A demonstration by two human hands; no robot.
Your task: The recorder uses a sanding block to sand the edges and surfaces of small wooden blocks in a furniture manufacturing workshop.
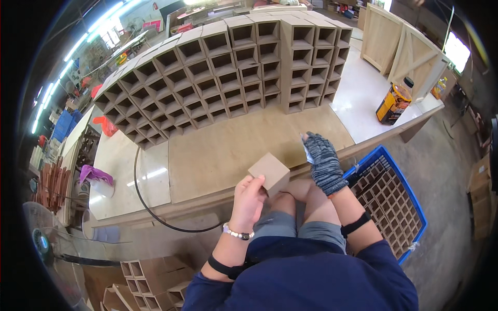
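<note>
My bare left hand [250, 199] grips a small brown square box [270, 172], thumb on its upper face, just over the near edge of the table [207, 171]. To the right of that box, my right hand [325, 163] wears a grey knitted glove with cut-off fingers. Its fingers are curled around a thin whitish piece [307, 151], mostly hidden, whose kind I cannot make out. Beyond both hands, a wall of stacked brown boxes [218, 65], open ends toward me, stretches across the table.
A blue crate [421, 217] full of similar boxes stands at my right. On the table are an orange-labelled jar [395, 103] and a white tub [104, 186] with a purple cloth. A black hose [150, 211] hangs over the edge. More boxes [150, 280] lie lower left, near a fan [44, 238].
</note>
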